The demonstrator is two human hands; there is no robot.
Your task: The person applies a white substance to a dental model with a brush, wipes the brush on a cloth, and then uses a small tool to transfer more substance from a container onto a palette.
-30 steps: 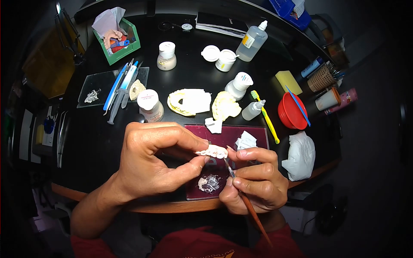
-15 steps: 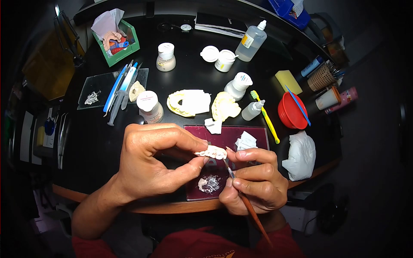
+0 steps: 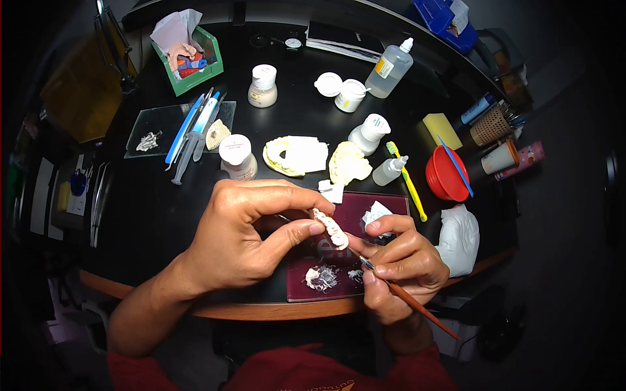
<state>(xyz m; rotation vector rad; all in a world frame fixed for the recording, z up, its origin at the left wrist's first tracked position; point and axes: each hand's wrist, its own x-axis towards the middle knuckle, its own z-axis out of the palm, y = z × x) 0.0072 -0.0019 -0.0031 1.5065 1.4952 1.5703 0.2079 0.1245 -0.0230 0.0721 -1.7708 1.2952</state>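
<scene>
Two hands [image 3: 238,238] [image 3: 411,264], left pinching one tooth row [image 3: 330,229], right pinching one brush [image 3: 417,305], one yellow toothbrush [image 3: 411,188]

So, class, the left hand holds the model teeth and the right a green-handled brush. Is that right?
Not quite: the head view shows the right hand holding a brush with a reddish-brown handle, not green. The left hand does hold the model teeth.

creamy-white row of teeth [image 3: 331,229], red-brown brush handle [image 3: 424,311], maroon slab [image 3: 357,203], yellow-and-green toothbrush [image 3: 409,186], red bowl [image 3: 438,177]
</scene>
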